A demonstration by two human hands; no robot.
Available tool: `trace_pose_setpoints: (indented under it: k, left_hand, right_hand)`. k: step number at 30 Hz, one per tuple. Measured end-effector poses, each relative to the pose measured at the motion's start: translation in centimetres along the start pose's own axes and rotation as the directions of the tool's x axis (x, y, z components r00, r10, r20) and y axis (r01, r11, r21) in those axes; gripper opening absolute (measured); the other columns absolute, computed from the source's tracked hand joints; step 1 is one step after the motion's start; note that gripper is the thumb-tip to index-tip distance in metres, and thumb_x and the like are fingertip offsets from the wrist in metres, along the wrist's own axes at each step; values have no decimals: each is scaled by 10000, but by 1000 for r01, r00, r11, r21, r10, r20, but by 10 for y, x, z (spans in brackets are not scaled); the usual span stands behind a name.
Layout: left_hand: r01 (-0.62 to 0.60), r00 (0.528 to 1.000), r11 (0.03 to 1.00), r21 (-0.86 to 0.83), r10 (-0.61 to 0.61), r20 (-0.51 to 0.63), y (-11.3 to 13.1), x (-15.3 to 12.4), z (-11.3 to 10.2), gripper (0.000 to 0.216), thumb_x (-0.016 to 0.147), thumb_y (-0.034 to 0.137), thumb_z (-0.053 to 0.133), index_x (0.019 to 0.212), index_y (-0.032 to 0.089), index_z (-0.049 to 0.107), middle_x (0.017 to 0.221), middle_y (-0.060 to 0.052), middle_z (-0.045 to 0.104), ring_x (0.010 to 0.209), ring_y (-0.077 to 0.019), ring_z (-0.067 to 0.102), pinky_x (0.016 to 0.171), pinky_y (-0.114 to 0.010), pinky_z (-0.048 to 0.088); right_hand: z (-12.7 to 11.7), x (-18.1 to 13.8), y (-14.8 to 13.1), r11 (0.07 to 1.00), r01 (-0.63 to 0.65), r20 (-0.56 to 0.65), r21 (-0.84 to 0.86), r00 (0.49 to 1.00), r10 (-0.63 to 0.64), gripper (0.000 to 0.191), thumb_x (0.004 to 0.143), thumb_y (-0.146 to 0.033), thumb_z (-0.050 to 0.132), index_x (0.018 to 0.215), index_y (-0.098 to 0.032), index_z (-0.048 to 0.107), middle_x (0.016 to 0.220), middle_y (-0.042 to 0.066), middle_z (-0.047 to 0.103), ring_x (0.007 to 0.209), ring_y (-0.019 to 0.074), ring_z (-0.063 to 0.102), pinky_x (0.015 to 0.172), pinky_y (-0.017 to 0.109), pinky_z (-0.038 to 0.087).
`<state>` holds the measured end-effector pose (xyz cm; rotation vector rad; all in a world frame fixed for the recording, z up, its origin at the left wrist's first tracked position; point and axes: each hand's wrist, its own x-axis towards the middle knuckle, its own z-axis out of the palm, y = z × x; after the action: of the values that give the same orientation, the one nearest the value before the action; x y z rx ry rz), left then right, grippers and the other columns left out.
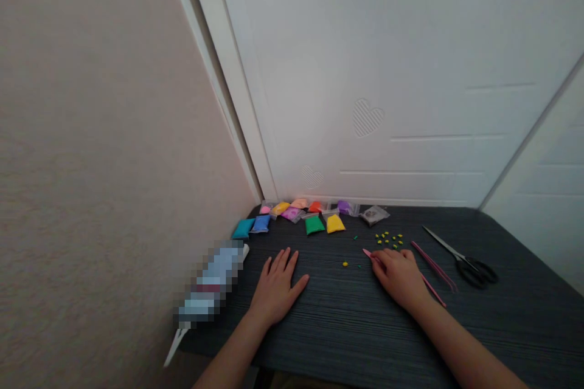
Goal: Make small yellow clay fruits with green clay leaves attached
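Observation:
My left hand (277,284) lies flat on the dark table (347,328), palm down, fingers spread, holding nothing. My right hand (399,275) is closed round a thin pink tool (367,253) whose tip pokes out to the left, its tail end showing behind the wrist. A small yellow clay ball (345,264) sits between the hands. Several tiny yellow bits (389,239) lie just beyond my right hand, and a small green bit (354,237) lies to their left.
Several small bags of coloured clay (314,216) line the back of the table near the white door (387,73). Pink sticks (432,265) and black scissors (465,260) lie at the right. A blurred-out object (210,282) rests at the table's left edge by the wall.

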<state>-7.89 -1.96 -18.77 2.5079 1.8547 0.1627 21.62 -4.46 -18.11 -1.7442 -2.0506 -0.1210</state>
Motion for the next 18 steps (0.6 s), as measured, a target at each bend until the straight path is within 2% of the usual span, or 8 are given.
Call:
trace_pose_setpoints:
  k: [6,9,14,18]
  left_hand:
    - [191,978,982,3,-190,-90,12,24,10,725,818,615,135,1347,157,325,1418,-139,285,1319,-291,206,1044,-507,139]
    - [264,959,965,-4,-263,-110,17,36,13,727,817,608,130,1344,148,329,1414,-153,286,1315,-311,207,1026,-544,138]
    - [310,945,951,-15,-310,-109,19,46,13,706,814,600,145,1339,170,341,1413,-140,295,1308,-316,219,1013,-561,148]
    - [320,940,947,-21,-320,-121,18,47,15,686,809,590,176,1335,187,350,1413,-125,303,1308,-305,223,1021,-548,137]
  right_hand:
    - [-2,-3,-3,999,-5,-35,-36,999,4,254,880,-261,360,845,-230,610,789,33,658,759,156,581,742,325,292]
    - [-3,-4,-5,998,-12,-42,-58,999,10,253,882,-258,359,839,-228,606,781,33,655,762,158,583,738,328,305]
    - [-4,-4,-8,995,-28,-32,-100,999,25,258,890,-251,359,817,-213,604,791,27,643,772,151,576,760,347,351]
    - [1,-3,-6,988,-41,7,-148,999,43,217,875,-316,438,952,-165,572,927,32,606,836,145,571,781,367,440]
